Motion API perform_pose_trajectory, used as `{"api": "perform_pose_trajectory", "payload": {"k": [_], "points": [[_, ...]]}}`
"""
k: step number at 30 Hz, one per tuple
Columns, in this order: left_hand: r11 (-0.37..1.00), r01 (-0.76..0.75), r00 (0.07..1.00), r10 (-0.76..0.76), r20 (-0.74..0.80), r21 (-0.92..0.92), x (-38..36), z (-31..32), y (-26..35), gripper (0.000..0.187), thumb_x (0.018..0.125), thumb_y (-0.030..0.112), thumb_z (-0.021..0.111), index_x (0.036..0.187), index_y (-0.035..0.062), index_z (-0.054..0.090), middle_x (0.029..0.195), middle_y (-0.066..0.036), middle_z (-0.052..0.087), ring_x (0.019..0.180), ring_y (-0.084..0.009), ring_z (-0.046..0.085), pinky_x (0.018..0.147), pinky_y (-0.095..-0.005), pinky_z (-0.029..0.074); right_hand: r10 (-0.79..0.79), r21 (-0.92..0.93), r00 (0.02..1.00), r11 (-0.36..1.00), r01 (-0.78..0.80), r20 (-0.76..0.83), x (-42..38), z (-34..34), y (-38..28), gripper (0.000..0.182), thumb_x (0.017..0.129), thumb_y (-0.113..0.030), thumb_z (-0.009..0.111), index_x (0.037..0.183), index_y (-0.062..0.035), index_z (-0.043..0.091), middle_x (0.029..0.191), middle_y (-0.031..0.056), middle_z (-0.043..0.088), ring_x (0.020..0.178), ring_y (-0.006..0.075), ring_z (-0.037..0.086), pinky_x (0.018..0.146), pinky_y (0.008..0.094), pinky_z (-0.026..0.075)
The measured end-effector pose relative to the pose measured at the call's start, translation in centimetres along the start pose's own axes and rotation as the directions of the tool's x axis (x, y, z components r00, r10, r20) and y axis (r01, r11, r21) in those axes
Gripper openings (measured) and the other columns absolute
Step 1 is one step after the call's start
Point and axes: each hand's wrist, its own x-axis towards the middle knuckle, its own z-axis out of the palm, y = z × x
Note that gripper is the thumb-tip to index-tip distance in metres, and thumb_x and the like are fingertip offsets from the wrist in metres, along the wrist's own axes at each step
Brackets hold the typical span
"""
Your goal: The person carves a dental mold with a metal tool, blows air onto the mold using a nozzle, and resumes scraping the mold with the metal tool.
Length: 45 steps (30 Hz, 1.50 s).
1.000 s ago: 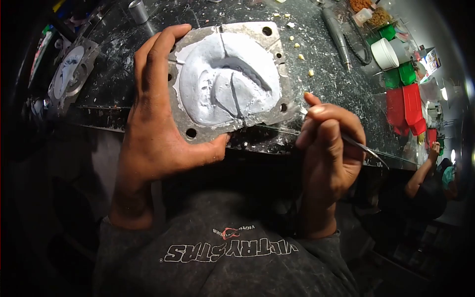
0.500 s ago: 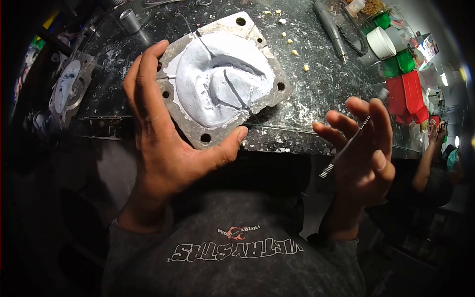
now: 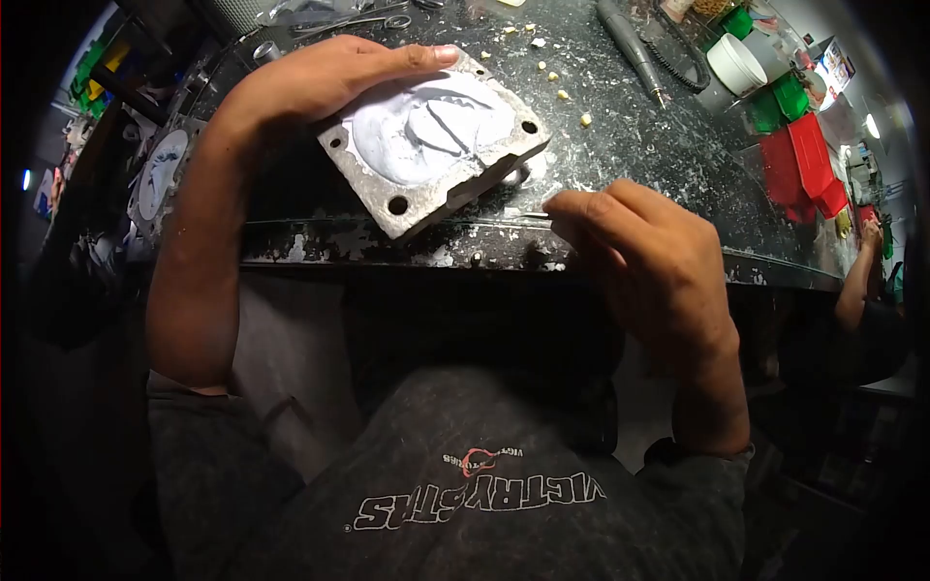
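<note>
A metal dental flask half [image 3: 455, 198] filled with white plaster [image 3: 383, 145] is tilted up at the near edge of the black bench. A curved groove and a narrow slot run through the plaster. My left hand [image 3: 315, 82] reaches round the flask's far side and grips it, thumb along the far rim; its other fingers are hidden. To the right of the flask, my right hand [image 3: 659, 252] is closed on a slim metal carving tool. The tool's flat tip [image 3: 523, 212] points left towards the flask, apart from it; most of the handle is hidden in the hand.
Another plaster-filled flask part [image 3: 165, 174] stands at the left. Small yellowish pieces [image 3: 585, 119] lie beyond the flask. A handpiece [image 3: 630, 48] with a coiled cord, a white tub [image 3: 738, 63] and red bins [image 3: 804, 160] are at the right. Another person's arm [image 3: 856, 271] shows far right.
My left hand has shifted from the flask's near left side to its far side, and the flask now tilts. My right hand has moved left towards it, turning the tool's flat end leftward.
</note>
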Motion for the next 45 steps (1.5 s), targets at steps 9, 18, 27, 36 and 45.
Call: {"api": "perform_pose_trajectory", "payload": {"k": [9, 18, 27, 36, 45], "points": [[0.997, -0.044, 0.940, 0.064, -0.336, 0.068, -5.1, 3.8, -0.5, 0.060, 0.096, 0.062, 0.062, 0.096, 0.0019, 0.063, 0.082, -0.006, 0.061, 0.074, -0.0134, 0.055, 0.073, -0.0291, 0.046, 0.076, 0.042, 0.995, 0.996, -0.073, -0.065, 0.6, -0.8, -0.4, 0.012, 0.093, -0.016, 0.075, 0.093, -0.0049, 0.070, 0.076, 0.0075, 0.061, 0.065, 0.0244, 0.062, 0.058, 0.0346, 0.048], [0.852, -0.189, 0.944, 0.021, -0.329, -0.488, -6.8, 7.1, 0.4, 0.046, 0.100, 0.039, 0.068, 0.123, -0.0017, 0.064, 0.108, -0.007, 0.072, 0.096, -0.0098, 0.066, 0.086, -0.0240, 0.052, 0.026, -0.238, 0.999, 0.971, -0.030, -0.019, 1.3, -1.6, -1.0, 0.032, 0.089, -0.029, 0.077, 0.075, -0.0087, 0.057, 0.065, 0.0043, 0.051, 0.057, 0.0229, 0.057, 0.051, 0.0376, 0.042], [0.835, -0.197, 0.948, 0.028, -0.317, -0.514, -6.8, 7.2, 0.6, 0.043, 0.103, 0.032, 0.066, 0.130, -0.0009, 0.061, 0.115, -0.009, 0.071, 0.102, -0.0121, 0.068, 0.089, -0.0255, 0.053, -0.111, -0.422, 0.991, 0.904, 0.071, -0.071, 1.9, -1.2, -1.5, 0.031, 0.087, -0.027, 0.078, 0.072, -0.0105, 0.056, 0.063, 0.0018, 0.047, 0.056, 0.0189, 0.055, 0.051, 0.0343, 0.043], [0.857, -0.219, 0.948, 0.073, -0.310, -0.467, -6.6, 7.0, 0.2, 0.044, 0.103, 0.032, 0.066, 0.132, -0.0001, 0.061, 0.116, -0.008, 0.071, 0.105, -0.0116, 0.066, 0.092, -0.0260, 0.052, -0.239, -0.267, 0.970, 0.932, 0.244, 0.052, 4.8, -2.2, 1.6, 0.029, 0.086, -0.028, 0.078, 0.074, -0.0090, 0.061, 0.063, 0.0030, 0.054, 0.058, 0.0217, 0.058, 0.051, 0.0364, 0.043], [0.872, -0.202, 0.931, 0.030, -0.364, -0.446, -6.5, 7.4, 0.8, 0.042, 0.102, 0.032, 0.065, 0.129, 0.0004, 0.063, 0.115, -0.007, 0.071, 0.103, -0.0107, 0.065, 0.091, -0.0253, 0.050, 0.060, 0.028, 0.991, 0.998, -0.064, 0.121, 2.9, -1.1, 0.9, 0.029, 0.096, -0.027, 0.072, 0.081, -0.0035, 0.065, 0.062, 0.0155, 0.052, 0.054, 0.0336, 0.053, 0.052, 0.0391, 0.041]]}}
